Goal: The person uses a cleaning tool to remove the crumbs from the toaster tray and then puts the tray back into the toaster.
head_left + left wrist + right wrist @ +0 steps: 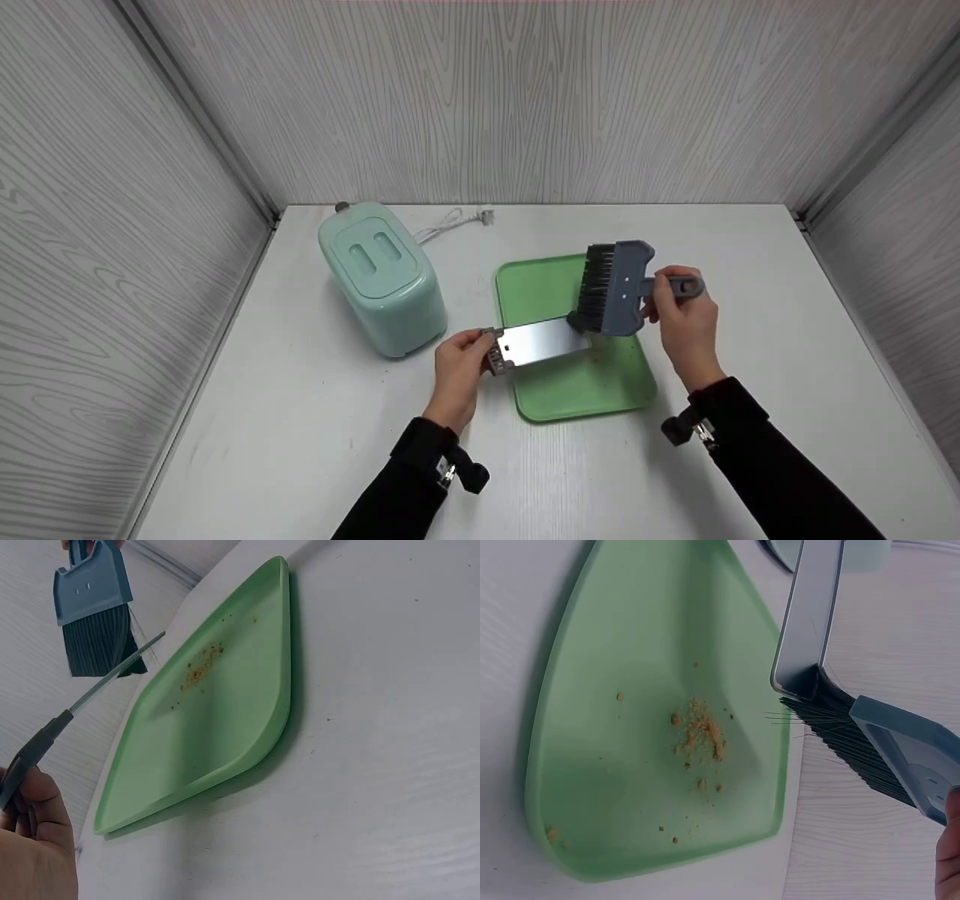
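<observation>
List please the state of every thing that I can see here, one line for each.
Left hand: grips the metal tray's end.
Right hand: grips the brush's handle.
Metal tray: held above the green tray.
Brush: held, bristles touching the metal tray.
Green tray: on the table, dirty with crumbs.
Crumbs: loose, scattered.
Mint appliance: upright, unheld.
Plug: lying on the table, unplugged.

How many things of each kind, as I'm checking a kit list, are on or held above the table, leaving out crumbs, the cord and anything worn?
Mint-green appliance: 1
Green tray: 1
Brush: 1
Silver plate: 1
Total: 4
</observation>
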Demonstrator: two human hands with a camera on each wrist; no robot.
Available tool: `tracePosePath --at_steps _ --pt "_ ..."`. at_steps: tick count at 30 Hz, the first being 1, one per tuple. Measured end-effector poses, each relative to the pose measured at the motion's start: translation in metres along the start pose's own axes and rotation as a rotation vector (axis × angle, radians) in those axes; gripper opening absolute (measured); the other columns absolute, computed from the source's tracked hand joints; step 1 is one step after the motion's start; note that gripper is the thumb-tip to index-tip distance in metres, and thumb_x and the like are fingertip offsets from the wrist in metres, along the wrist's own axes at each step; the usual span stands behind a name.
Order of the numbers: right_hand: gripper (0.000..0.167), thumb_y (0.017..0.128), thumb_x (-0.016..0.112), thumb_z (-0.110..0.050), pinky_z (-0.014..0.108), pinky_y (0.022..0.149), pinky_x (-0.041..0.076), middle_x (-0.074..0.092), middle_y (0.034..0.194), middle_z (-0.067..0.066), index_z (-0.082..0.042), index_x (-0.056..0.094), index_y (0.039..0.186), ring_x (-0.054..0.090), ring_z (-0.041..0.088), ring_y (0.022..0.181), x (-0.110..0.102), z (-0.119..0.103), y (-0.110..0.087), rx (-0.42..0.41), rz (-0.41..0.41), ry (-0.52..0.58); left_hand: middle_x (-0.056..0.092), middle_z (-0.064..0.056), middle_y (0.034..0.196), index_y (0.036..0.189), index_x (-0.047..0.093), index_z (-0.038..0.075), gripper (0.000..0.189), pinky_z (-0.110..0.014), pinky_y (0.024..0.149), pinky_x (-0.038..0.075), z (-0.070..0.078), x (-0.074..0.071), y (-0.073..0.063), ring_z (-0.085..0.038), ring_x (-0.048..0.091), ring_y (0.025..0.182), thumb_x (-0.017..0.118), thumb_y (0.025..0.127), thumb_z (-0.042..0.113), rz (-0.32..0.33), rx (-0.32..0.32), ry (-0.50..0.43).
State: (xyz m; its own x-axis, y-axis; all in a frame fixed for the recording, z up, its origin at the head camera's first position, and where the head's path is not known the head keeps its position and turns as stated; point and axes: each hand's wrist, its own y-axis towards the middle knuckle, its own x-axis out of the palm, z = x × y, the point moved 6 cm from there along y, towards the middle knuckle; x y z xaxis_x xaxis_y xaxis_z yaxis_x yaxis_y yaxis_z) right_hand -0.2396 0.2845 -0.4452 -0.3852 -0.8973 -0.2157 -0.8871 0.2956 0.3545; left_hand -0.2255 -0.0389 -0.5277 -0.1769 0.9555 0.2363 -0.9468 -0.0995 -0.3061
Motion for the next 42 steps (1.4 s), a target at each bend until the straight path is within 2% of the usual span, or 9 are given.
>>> tracePosePath --at_steps 6,10,20,33,42 --pt "0.025 0.106 0.058 -0.024 0.028 0.056 0.052 0.064 0.071 0.016 0.000 0.063 0.111 0.062 0.016 0.056 -0.001 -0.001 -0.004 -0.013 -0.023 -0.041 0.069 -0.016 0.106 0.116 0.067 -0.009 0.026 -0.028 0.077 0.057 0.001 -0.001 0.002 -0.018 0.067 0.088 0.068 0.097 0.008 0.010 0.022 -0.006" --pt "0.024 0.106 0.058 -0.023 0.026 0.055 0.052 0.065 0.070 0.017 0.000 0.063 0.110 0.061 0.010 0.056 -0.002 -0.001 -0.005 -0.011 -0.036 -0.061 0.069 -0.016 0.106 0.115 0.067 -0.009 0.025 -0.029 0.078 0.057 0.001 -0.001 0.003 -0.019 0.067 0.088 0.067 0.097 0.008 0.010 0.027 -0.010" --pt "0.021 0.106 0.059 -0.022 0.022 0.054 0.049 0.065 0.072 0.017 -0.003 0.065 0.113 0.060 0.011 0.057 -0.009 0.005 -0.008 0.020 -0.062 -0.106 0.069 -0.015 0.104 0.113 0.068 -0.008 0.023 -0.028 0.075 0.057 0.002 -0.003 0.003 -0.018 0.067 0.087 0.068 0.096 0.007 0.027 0.029 -0.012" --pt "0.024 0.105 0.060 -0.024 0.022 0.055 0.051 0.065 0.074 0.016 -0.002 0.063 0.114 0.062 0.011 0.058 -0.020 0.005 -0.008 0.058 -0.035 -0.052 0.068 -0.017 0.109 0.120 0.067 -0.008 0.028 -0.030 0.079 0.056 0.002 -0.005 0.002 -0.019 0.065 0.091 0.066 0.099 0.011 0.008 0.042 0.024" --pt "0.025 0.106 0.059 -0.027 0.024 0.056 0.052 0.065 0.075 0.014 -0.003 0.062 0.113 0.063 0.014 0.059 -0.031 0.007 -0.008 0.067 -0.004 -0.033 0.068 -0.016 0.106 0.118 0.067 -0.009 0.028 -0.028 0.075 0.056 0.002 -0.005 0.003 -0.018 0.066 0.087 0.067 0.098 0.010 0.016 0.052 0.006"
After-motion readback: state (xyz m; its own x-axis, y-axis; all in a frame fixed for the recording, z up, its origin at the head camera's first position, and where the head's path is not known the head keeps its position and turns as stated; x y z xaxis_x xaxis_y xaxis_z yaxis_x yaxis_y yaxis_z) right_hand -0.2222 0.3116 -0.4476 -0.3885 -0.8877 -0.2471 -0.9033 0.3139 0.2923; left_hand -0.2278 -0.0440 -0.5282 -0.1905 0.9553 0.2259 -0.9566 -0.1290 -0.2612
